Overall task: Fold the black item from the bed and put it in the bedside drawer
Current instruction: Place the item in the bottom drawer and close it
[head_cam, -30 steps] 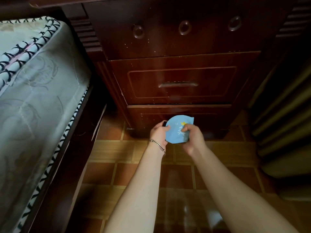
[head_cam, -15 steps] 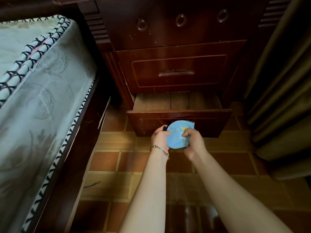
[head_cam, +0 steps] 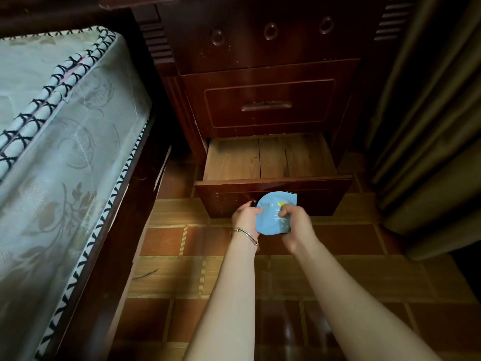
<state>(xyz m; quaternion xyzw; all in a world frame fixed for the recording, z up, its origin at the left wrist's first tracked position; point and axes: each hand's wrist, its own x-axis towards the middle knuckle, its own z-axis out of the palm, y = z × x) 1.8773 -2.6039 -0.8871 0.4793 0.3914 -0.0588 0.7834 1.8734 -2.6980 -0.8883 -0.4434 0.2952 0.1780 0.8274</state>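
Both hands hold a small folded cloth item (head_cam: 273, 217) whose visible face is light blue with white and yellow marks and a thin black edge at the top. My left hand (head_cam: 246, 217) grips its left side; a metal bangle sits on that wrist. My right hand (head_cam: 295, 224) pinches its right side. The item hangs in front of the pulled-out bottom drawer (head_cam: 273, 187) of the dark wooden bedside cabinet, just below the drawer's front panel. The drawer's bare wooden floor shows, with nothing in it.
The bed (head_cam: 59, 152) with a pale patterned cover and dark wooden frame fills the left. A shut upper drawer (head_cam: 265, 106) with a handle sits above the pulled-out one. Brown curtains (head_cam: 426, 126) hang at the right. Tiled floor (head_cam: 187, 269) lies below.
The bottom drawer was shut a second ago and has slid out further since. My hands stay together on the folded item in front of it.
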